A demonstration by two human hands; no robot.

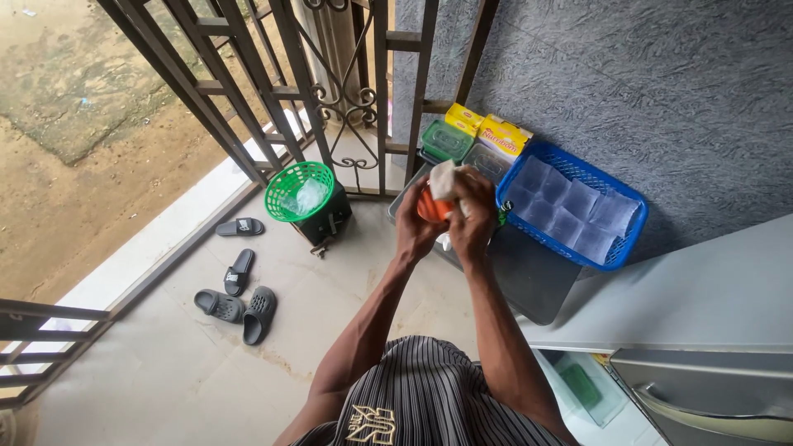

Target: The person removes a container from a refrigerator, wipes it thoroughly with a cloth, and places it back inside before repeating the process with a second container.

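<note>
Both hands up over the dark table, near the blue basket. Left hand closed round an orange thing, looks like a small cup or lid, can't tell which. Right hand curled shut on a white cloth pressed to the top of the orange thing; a bit of white also pokes out below the hands. Looks like wiping. To do it well, my read: keep left grip firm so the orange thing doesn't spin, rub cloth round rim and inside, turn the thing bit by bit, stay over the table in case it slips. Green basket on a dark box by the gate, slippers on the floor, yellow boxes against the wall, well apart from the hands
</note>
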